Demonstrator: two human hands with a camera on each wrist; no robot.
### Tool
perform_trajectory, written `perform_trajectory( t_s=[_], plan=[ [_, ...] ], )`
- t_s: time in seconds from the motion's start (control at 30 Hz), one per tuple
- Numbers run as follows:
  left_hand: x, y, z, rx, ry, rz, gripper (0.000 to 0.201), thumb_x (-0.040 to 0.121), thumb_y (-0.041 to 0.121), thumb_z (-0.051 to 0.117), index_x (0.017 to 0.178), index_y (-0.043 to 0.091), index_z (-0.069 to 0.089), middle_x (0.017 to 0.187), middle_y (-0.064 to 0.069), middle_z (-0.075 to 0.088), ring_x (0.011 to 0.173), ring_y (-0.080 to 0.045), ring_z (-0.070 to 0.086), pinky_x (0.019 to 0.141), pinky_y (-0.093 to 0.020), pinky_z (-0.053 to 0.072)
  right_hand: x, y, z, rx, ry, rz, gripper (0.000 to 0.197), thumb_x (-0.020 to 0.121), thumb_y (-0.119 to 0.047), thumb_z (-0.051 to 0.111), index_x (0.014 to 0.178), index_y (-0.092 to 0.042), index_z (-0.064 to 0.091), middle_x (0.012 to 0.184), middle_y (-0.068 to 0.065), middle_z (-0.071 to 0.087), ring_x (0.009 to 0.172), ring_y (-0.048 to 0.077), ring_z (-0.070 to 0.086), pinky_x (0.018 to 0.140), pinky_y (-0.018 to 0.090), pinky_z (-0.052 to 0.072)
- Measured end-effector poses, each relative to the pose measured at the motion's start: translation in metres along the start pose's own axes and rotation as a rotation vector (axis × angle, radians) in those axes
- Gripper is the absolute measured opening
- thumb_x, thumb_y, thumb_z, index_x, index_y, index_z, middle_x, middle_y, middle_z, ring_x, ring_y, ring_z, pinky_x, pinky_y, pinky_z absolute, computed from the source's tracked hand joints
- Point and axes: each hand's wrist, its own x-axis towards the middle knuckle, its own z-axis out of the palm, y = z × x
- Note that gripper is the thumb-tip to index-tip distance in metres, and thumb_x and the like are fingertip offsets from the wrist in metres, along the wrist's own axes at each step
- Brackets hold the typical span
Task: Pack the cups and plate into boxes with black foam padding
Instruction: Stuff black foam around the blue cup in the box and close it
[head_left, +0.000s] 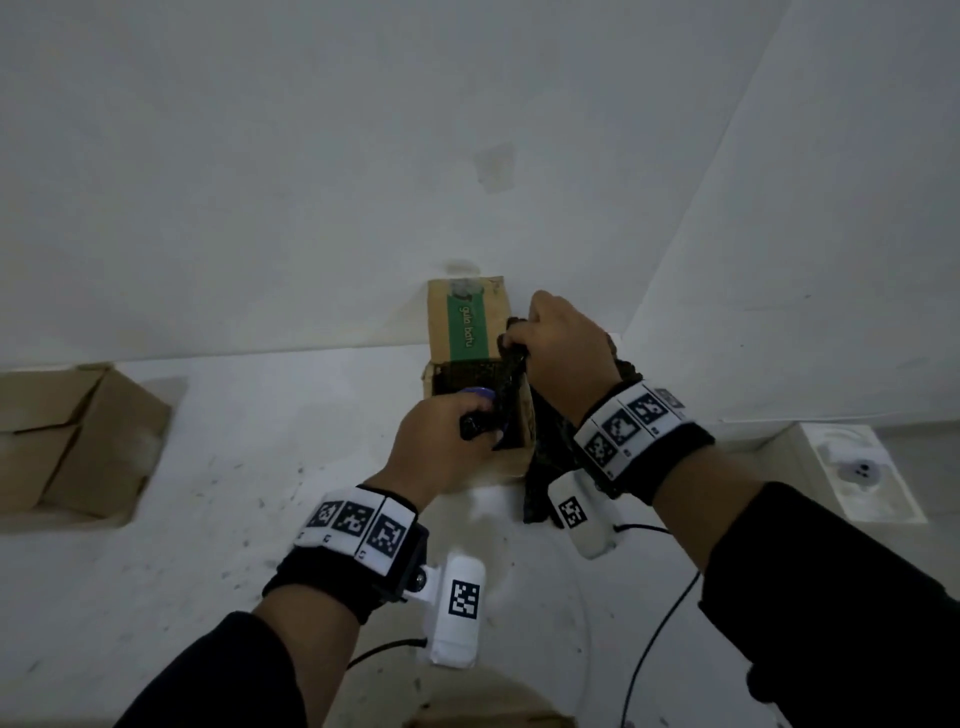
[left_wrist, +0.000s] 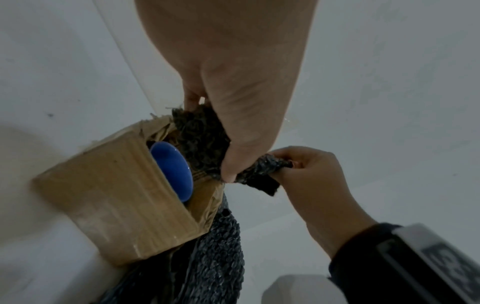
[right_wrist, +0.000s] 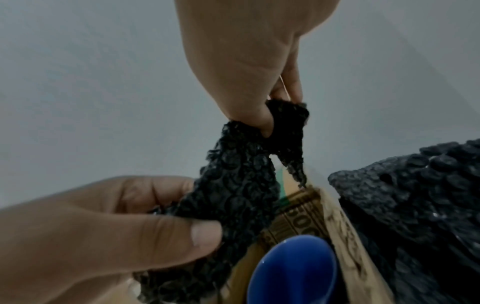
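Observation:
A small cardboard box with a green-labelled flap stands open against the wall. A blue cup sits inside it, seen also as the cup and the cup. A strip of black bubble padding is stretched over the opening. My left hand pinches its near end between thumb and fingers. My right hand pinches the far end above the box's right side. More black padding hangs down outside the box's right wall.
A larger open cardboard box sits at the left. A white tray holding a white object lies at the right. The wall corner is close behind the small box. Cables run from the wrist cameras across the white surface.

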Motion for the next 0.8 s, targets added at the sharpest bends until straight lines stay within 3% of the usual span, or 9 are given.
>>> perform_trajectory(
  t_s=[0.07, 0.17, 0.3, 0.43, 0.5, 0.6, 0.67, 0.7, 0.8],
  plan=[
    [0.000, -0.003, 0.005, 0.049, -0.088, 0.053, 0.020, 0.082, 0.027, 0.067, 0.099, 0.018, 0.069, 0.100, -0.001, 0.069, 0.096, -0.020, 0.062, 0.074, -0.026, 0.045, 0.001, -0.005, 0.011, -0.018, -0.099, -0.069, 0.011, 0.062, 0.007, 0.069, 0.068, -0.001, 0.066, 0.071, 0.017, 0.055, 0.062, 0.032, 0.056, 0.043, 0.027, 0.038],
    [0.001, -0.014, 0.011, 0.128, -0.065, 0.195, 0.031, 0.076, 0.047, 0.061, 0.080, 0.017, 0.067, 0.087, -0.001, 0.068, 0.086, -0.024, 0.062, 0.065, -0.028, 0.043, 0.001, -0.009, 0.027, -0.062, -0.288, -0.189, 0.010, 0.075, -0.003, 0.056, 0.071, 0.000, 0.065, 0.077, 0.018, 0.059, 0.073, 0.036, 0.057, 0.066, 0.040, 0.046],
    [0.003, -0.030, 0.009, 0.166, 0.138, 0.177, 0.058, 0.062, 0.069, 0.057, 0.085, 0.018, 0.071, 0.097, 0.002, 0.066, 0.091, -0.018, 0.057, 0.077, -0.033, 0.046, -0.011, -0.007, 0.033, -0.088, -0.398, -0.175, 0.057, 0.083, -0.040, 0.019, 0.076, -0.006, 0.065, 0.085, 0.010, 0.062, 0.091, 0.029, 0.055, 0.100, 0.042, 0.030],
    [0.004, -0.039, 0.003, -0.093, 0.197, 0.103, 0.053, 0.078, 0.057, 0.047, 0.102, 0.014, 0.066, 0.115, 0.001, 0.060, 0.112, -0.009, 0.050, 0.097, -0.034, 0.042, -0.013, -0.005, 0.032, -0.170, -0.505, -0.180, 0.093, 0.079, -0.065, 0.000, 0.104, -0.008, 0.070, 0.111, 0.006, 0.065, 0.119, 0.023, 0.047, 0.114, 0.042, 0.010],
    [0.006, -0.041, 0.002, -0.321, 0.138, -0.014, 0.047, 0.084, 0.051, 0.040, 0.115, 0.021, 0.059, 0.126, 0.007, 0.051, 0.125, -0.004, 0.040, 0.109, -0.031, 0.032, -0.012, -0.004, 0.032, -0.212, -0.572, -0.199, 0.093, 0.081, -0.069, 0.002, 0.110, -0.010, 0.068, 0.119, 0.006, 0.063, 0.127, 0.024, 0.041, 0.116, 0.044, 0.006],
    [0.008, -0.037, -0.001, -0.561, 0.007, -0.177, 0.055, 0.090, 0.053, 0.025, 0.136, 0.027, 0.040, 0.149, 0.006, 0.033, 0.142, -0.009, 0.019, 0.117, -0.029, 0.016, -0.010, -0.002, 0.030, -0.279, -0.643, -0.248, 0.059, 0.091, -0.055, 0.031, 0.110, -0.012, 0.067, 0.121, 0.007, 0.061, 0.129, 0.026, 0.038, 0.117, 0.045, 0.005],
    [0.006, -0.032, -0.005, -0.707, -0.033, -0.247, 0.050, 0.101, 0.042, 0.019, 0.144, 0.019, 0.031, 0.152, 0.006, 0.026, 0.139, -0.003, 0.018, 0.107, -0.008, 0.021, -0.008, -0.004, 0.025, -0.293, -0.657, -0.271, 0.040, 0.088, -0.040, 0.045, 0.107, -0.012, 0.066, 0.116, 0.008, 0.062, 0.125, 0.028, 0.040, 0.116, 0.045, 0.005],
    [0.004, -0.030, -0.006, -0.741, -0.053, -0.270, 0.049, 0.103, 0.037, 0.015, 0.146, 0.016, 0.027, 0.150, 0.008, 0.026, 0.133, 0.003, 0.022, 0.094, 0.005, 0.024, -0.008, -0.005, 0.025, -0.292, -0.649, -0.275, 0.035, 0.086, -0.034, 0.049, 0.107, -0.010, 0.065, 0.115, 0.008, 0.063, 0.124, 0.029, 0.041, 0.116, 0.044, 0.006],
    [0.001, -0.027, -0.006, -0.777, -0.100, -0.259, 0.049, 0.102, 0.032, 0.008, 0.147, 0.018, 0.022, 0.141, 0.015, 0.028, 0.115, 0.012, 0.030, 0.067, 0.013, 0.027, -0.010, -0.012, 0.027, -0.327, -0.644, -0.296, 0.031, 0.087, -0.023, 0.050, 0.111, -0.008, 0.062, 0.114, 0.009, 0.064, 0.125, 0.031, 0.040, 0.117, 0.044, 0.005]
  ],
)
